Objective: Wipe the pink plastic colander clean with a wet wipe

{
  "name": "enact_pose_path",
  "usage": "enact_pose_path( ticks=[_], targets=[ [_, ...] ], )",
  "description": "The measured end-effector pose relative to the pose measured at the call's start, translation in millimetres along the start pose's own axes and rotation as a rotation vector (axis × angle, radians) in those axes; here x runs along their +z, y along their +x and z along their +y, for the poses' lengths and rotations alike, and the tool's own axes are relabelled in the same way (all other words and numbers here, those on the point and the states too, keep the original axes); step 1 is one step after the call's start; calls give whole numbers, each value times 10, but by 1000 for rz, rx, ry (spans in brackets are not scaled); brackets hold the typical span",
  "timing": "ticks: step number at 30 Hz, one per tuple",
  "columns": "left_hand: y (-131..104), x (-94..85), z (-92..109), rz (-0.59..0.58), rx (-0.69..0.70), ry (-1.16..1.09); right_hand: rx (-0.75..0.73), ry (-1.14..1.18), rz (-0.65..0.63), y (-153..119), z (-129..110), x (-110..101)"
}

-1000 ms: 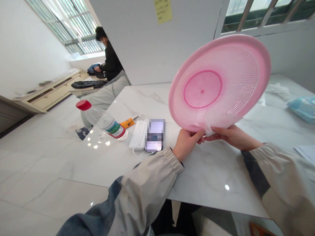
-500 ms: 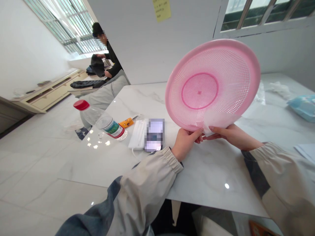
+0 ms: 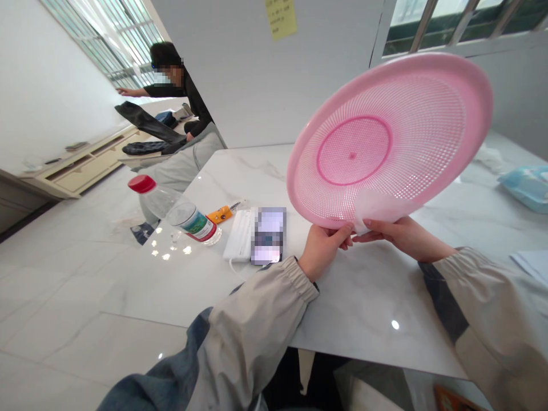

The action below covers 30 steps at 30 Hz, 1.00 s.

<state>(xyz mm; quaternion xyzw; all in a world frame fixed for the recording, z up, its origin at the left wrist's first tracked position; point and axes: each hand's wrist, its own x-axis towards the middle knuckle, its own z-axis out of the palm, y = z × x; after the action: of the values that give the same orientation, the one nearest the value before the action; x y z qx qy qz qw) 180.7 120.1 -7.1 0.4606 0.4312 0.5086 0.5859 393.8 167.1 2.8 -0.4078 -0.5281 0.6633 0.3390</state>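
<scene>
The left hand (image 3: 323, 251) is clamped on the lower rim of a pink mesh basket (image 3: 351, 155), its thumb in front. The right hand (image 3: 411, 240) pinches a thin white tissue (image 3: 379, 206) against the same rim; the two hands sit close together. The basket is tilted up on its side above the tabletop (image 3: 363, 314), its inside facing the wearer, between the near and far edges. By the tabletop's left edge is a clear bottle (image 3: 171, 210) with a red cap, next to an orange object (image 3: 220, 215). A phone (image 3: 268, 235) is just beside a flat white object (image 3: 238, 235), left of the left hand. Toward the far right corner are a blue packet (image 3: 526, 185) and a crumpled white piece (image 3: 490, 157).
</scene>
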Motion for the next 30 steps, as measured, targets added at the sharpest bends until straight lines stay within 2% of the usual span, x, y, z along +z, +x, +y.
enact_pose_path(
  ticks=[5,7,13,16,24,30],
  targets=[
    [14,17,-18,11,8,27,-6,20,41,27,13,-16],
    [12,24,-20,21,12,28,-19,77,97,31,-7,5],
    [-11,-2,-29,42,16,143,-212,290,478,81,-114,78],
    [-13,-19,-45,33,8,197,-306,351,592,124,-128,80],
    [-14,-10,-37,43,10,213,-346,372,560,151,-77,36],
    [-12,-14,-42,85,38,182,-144,311,320,67,-104,73]
  ],
)
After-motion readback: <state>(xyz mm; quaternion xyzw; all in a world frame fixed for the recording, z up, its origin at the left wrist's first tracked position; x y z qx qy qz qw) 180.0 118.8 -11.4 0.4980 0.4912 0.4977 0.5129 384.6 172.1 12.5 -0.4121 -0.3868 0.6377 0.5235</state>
